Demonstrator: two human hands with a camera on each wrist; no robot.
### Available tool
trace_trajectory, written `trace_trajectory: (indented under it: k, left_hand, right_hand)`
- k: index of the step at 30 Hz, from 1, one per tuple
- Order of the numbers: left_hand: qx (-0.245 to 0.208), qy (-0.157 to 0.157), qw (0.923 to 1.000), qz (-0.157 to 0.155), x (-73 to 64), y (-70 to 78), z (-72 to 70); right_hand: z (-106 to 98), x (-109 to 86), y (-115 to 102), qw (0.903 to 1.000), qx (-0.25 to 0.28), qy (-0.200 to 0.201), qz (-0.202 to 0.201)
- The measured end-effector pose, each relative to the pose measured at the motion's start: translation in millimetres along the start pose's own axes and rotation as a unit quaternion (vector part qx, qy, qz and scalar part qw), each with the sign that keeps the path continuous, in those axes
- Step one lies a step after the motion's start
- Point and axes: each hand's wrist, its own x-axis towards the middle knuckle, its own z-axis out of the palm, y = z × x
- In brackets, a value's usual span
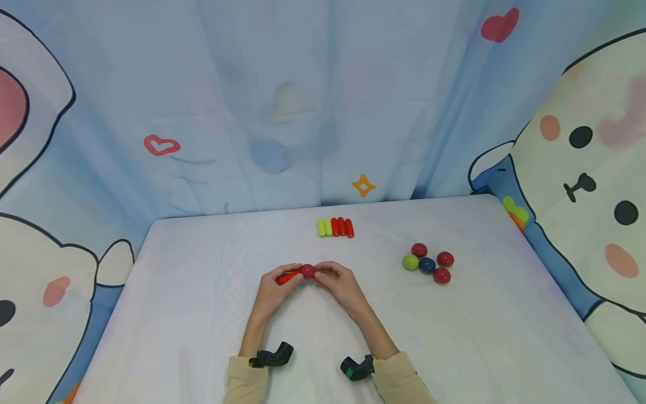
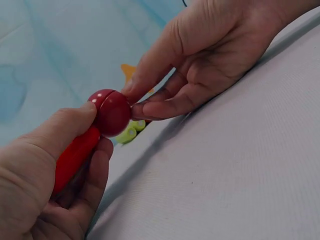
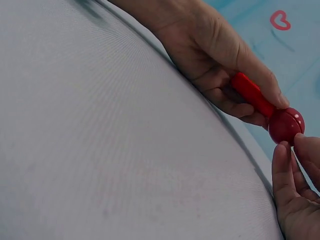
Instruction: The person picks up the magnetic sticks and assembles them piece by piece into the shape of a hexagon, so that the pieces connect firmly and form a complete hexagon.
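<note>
My left hand [image 1: 272, 292] grips a bright red handle [image 2: 75, 159], its thumb reaching up to the base of a dark red ball [image 2: 114, 116]. The ball sits at the handle's end, and together they look like a small maraca. From the other side my right hand [image 1: 344, 285] pinches the ball between thumb and fingertips. A thin seam runs round the ball in both wrist views. Both hands are held together over the middle of the table. Part of the handle is hidden by the left fingers.
Beyond the hands, two yellow-green handles [image 1: 325, 228] and three red handles [image 1: 342, 227] lie in a row on the white tablecloth [image 1: 202, 314]. To the right is a cluster of balls: three red balls [image 1: 441, 275], a green ball [image 1: 410, 262] and a blue ball [image 1: 427, 265].
</note>
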Motion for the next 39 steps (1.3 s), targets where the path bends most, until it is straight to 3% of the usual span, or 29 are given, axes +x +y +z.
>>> trace_trajectory:
  k: [10, 19, 28, 39]
  left_hand:
    - [0.037, -0.008, 0.9992, 0.011, 0.9, -0.1, 2.4]
    - [0.034, -0.004, 0.9986, 0.04, -0.9, 1.2, 5.9]
    - [0.074, 0.107, 0.9899, 0.057, -0.2, 2.4, 4.9]
    - [0.107, 0.115, 0.9841, 0.083, 0.5, 2.5, 5.5]
  right_hand:
    - [0.4, -2.0, -0.6, 0.9999, -0.004, -0.01, 0.004]
    - [-0.6, -2.1, -1.0, 0.9998, 0.018, -0.009, 0.0]
    - [2.4, -0.6, -3.2, 0.9994, 0.022, -0.028, 0.002]
    - [2.6, -0.9, -3.8, 0.9993, 0.02, -0.03, 0.007]
